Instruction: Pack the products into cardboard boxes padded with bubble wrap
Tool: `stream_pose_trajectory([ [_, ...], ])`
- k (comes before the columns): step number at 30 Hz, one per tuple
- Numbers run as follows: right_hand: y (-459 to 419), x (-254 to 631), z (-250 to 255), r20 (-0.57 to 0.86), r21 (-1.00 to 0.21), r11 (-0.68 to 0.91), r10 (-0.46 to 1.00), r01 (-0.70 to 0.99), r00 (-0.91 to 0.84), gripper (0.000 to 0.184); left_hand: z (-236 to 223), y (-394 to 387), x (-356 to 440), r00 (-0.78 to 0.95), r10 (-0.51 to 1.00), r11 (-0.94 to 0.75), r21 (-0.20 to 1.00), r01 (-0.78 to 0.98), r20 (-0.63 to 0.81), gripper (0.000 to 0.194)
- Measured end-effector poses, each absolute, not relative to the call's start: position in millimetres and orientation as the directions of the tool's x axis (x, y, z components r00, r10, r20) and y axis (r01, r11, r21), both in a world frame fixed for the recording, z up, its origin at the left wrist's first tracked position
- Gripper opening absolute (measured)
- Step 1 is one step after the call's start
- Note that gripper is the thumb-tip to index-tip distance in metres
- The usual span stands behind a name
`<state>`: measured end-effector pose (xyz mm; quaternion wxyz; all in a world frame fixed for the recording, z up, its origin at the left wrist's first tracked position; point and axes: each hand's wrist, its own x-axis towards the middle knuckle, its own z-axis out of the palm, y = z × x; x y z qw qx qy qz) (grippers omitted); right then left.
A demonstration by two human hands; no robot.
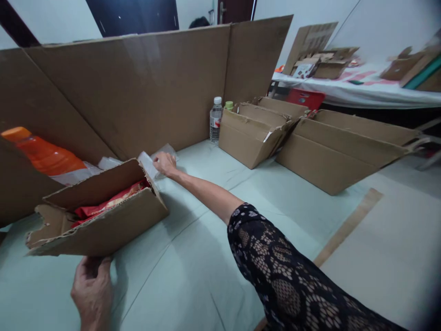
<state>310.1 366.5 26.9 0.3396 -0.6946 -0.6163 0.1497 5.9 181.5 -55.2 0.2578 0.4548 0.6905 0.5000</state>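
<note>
My right hand [165, 164] reaches to the far side of the table, its fingers closed on a clear plastic wrapper [168, 151] near the cardboard wall. In the lower left, my left hand [91, 292] is curled at the lower front edge of an open cardboard box [113, 230]; its fingertips are partly hidden there. Inside this box lies a red packet [110, 202] with a pale pattern. Behind it, an orange bottle [48, 154] leans to one side, beside more clear and whitish plastic [108, 162].
A tall cardboard screen [172, 87] borders the back of the green-covered table [193, 248]. Before it stand a clear water bottle [216, 120], a green-capped bottle [228, 105], and open cardboard boxes [253, 138], [330, 156]. Brown tape [349, 225] runs along the right side.
</note>
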Motion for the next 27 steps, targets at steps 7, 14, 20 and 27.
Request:
stream_pose_trajectory([
  [7,298.5,375.9,68.5,0.507,-0.691,0.242,0.834,0.682,0.218,0.019,-51.9,180.1,9.0,-0.462,0.877,0.046,0.935,0.351,0.13,0.038],
  [14,146.2,384.4,66.3,0.63,-0.605,0.504,0.776,0.616,-0.016,0.018,-60.1,181.4,1.3,-0.485,0.867,-0.02,0.98,0.198,0.115,0.057],
  [20,40.3,372.7,22.3,0.351,-0.698,0.429,0.903,0.573,-0.249,0.015,-47.9,171.2,0.4,-0.515,0.841,-0.038,0.968,0.247,0.164,0.049],
  [27,29.8,384.9,-1.2,0.231,-0.704,0.172,0.973,0.689,-0.007,0.019,-49.2,172.2,-2.1,-0.473,0.86,-0.059,0.957,0.284,0.194,0.045],
])
